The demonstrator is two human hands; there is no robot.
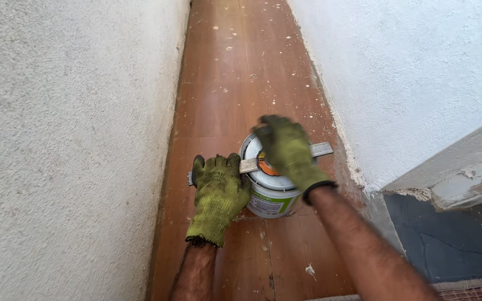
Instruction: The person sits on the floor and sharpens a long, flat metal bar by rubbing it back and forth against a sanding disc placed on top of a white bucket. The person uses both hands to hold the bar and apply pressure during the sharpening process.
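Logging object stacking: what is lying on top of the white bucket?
A flat metal bar lies across the white bucket lid; the right hand presses down, hiding the middle. The left hand grips the bar's end.

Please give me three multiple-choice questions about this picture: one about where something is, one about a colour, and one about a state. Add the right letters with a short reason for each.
1. Where does the paint bucket stand?
A. on the brown floor between two white walls
B. on a table
C. on a ladder step

2. What colour are the gloves?
A. blue
B. green
C. black

3. How is the bucket's top?
A. lid off, paint showing
B. lid on, with a flat metal bar lying across it
C. covered with cloth

Answers:
1 A, floor boards surround it.
2 B, both the left hand and the right hand wear green gloves.
3 B, the lid is in place under the bar.
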